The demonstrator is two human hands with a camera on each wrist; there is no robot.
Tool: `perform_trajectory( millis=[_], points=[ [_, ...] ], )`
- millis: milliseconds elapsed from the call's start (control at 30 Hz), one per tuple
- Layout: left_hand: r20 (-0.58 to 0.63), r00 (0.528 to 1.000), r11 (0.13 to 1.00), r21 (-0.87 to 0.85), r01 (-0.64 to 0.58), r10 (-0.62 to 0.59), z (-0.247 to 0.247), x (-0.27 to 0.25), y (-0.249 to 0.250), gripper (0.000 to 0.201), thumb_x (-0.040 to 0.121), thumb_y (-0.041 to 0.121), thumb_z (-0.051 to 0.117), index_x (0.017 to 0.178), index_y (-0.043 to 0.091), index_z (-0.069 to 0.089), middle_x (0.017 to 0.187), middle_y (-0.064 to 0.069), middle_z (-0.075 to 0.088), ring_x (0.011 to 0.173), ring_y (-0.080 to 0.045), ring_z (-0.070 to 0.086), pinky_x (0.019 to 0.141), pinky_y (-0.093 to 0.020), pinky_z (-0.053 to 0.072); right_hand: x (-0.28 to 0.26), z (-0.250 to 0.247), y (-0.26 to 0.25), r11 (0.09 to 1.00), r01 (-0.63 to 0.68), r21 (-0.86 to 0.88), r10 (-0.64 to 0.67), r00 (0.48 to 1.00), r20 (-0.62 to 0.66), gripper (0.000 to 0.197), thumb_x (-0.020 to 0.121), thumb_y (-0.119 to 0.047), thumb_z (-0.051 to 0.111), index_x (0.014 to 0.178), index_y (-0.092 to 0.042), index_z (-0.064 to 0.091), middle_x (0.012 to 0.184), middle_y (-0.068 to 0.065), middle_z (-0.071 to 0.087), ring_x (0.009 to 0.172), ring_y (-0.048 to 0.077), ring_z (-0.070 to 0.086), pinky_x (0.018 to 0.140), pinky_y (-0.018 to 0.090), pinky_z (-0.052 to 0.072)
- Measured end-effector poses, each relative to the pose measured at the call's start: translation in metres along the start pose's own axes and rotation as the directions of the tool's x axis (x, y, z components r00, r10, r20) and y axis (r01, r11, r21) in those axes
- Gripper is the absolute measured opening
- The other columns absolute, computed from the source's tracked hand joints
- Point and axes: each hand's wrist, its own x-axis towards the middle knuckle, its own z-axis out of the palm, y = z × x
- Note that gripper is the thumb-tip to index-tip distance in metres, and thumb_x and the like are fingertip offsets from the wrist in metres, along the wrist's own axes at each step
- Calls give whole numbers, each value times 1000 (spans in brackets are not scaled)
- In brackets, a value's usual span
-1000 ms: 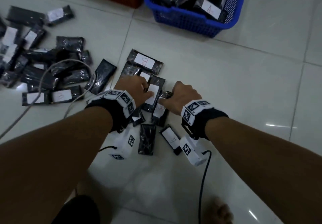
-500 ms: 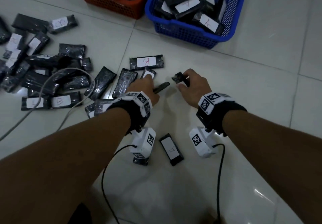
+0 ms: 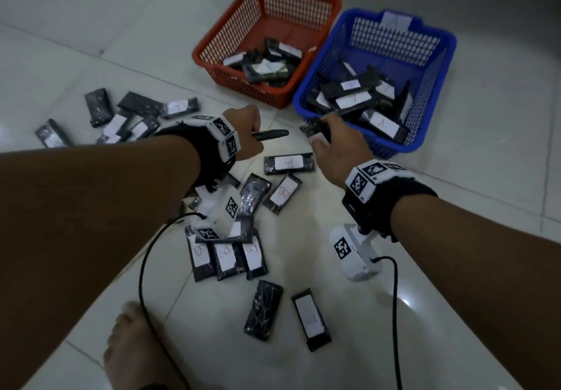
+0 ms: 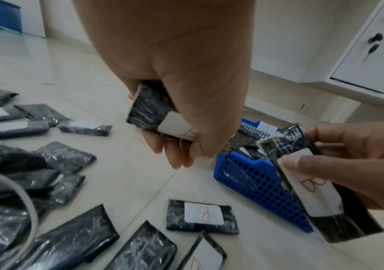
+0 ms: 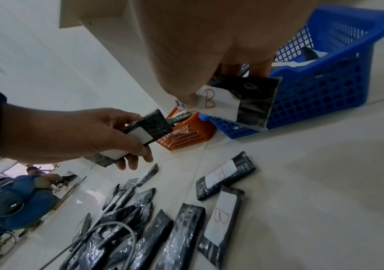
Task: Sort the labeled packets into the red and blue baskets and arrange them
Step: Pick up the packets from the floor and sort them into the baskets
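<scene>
Both our hands up, a black packet in each, near the baskets.
Left hand [image 3: 246,134] grips one packet [image 3: 270,135]; right hand [image 3: 340,146] pinches a B-labeled packet [image 5: 237,102]. Red basket [image 3: 233,34] and blue basket [image 3: 431,92] each hold packets; more packets [image 3: 226,257] lie on the floor.

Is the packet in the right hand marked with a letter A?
No, the white label on the packet pinched by the right hand shows a red letter B in the right wrist view.

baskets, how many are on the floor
2. The red basket stands further left, the blue basket beside it on the right, their near corners almost touching. Both hold black packets. None seems hidden.
</scene>
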Motion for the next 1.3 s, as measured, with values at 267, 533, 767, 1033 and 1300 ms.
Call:
perform_trajectory(
  millis=[267, 533, 767, 1033, 1300],
  points=[
    [-62, 998, 998, -65, -10, 6, -54, -17, -5, 24, 87, 39, 66, 99, 26, 51, 79, 0, 72, 65, -15, 69, 62, -25, 53, 13, -33, -39, 981, 145, -128, -160, 980, -119, 32, 98, -29, 49, 127, -17, 44, 124, 8, 56, 111, 30, 54, 77, 31, 37],
    [13, 1000, 994, -112, -9, 11, -108, -37, -5, 23, 84, 40, 70, 99, 23, 71, 78, 2, 74, 62, -6, 70, 68, -29, 59, 21, -56, -86, 955, 194, -224, -217, 973, -84, 28, 99, -28, 46, 125, -20, 48, 126, 6, 55, 112, 29, 54, 84, 35, 40],
    [-42, 998, 995, -80, -59, 56, -128, 18, 5, 33, 78, 51, 71, 92, 21, 75, 78, -5, 73, 71, -23, 67, 73, -36, 56, 53, -57, -106, 933, 172, -317, -198, 979, -49, 23, 98, -25, 46, 121, -20, 51, 122, 4, 55, 109, 29, 55, 93, 45, 46],
    [-115, 976, 982, 52, -182, 187, -115, 113, -53, 44, 82, 37, 72, 119, 15, 62, 111, -8, 63, 101, -30, 59, 80, -32, 45, 122, -9, -98, 907, 136, -399, -158, 987, -23, 30, 99, -25, 44, 128, -20, 47, 128, 6, 53, 114, 31, 54, 97, 47, 43],
    [13, 939, 928, 144, -343, 345, -105, 223, -94, 30, 90, 36, 60, 116, 22, 64, 109, -10, 68, 98, -31, 63, 85, -39, 51, 194, 30, -100, 854, 160, -495, -180, 984, 7, 35, 98, -20, 41, 133, -22, 44, 134, 2, 51, 123, 25, 46, 106, 50, 27]
  ],
)
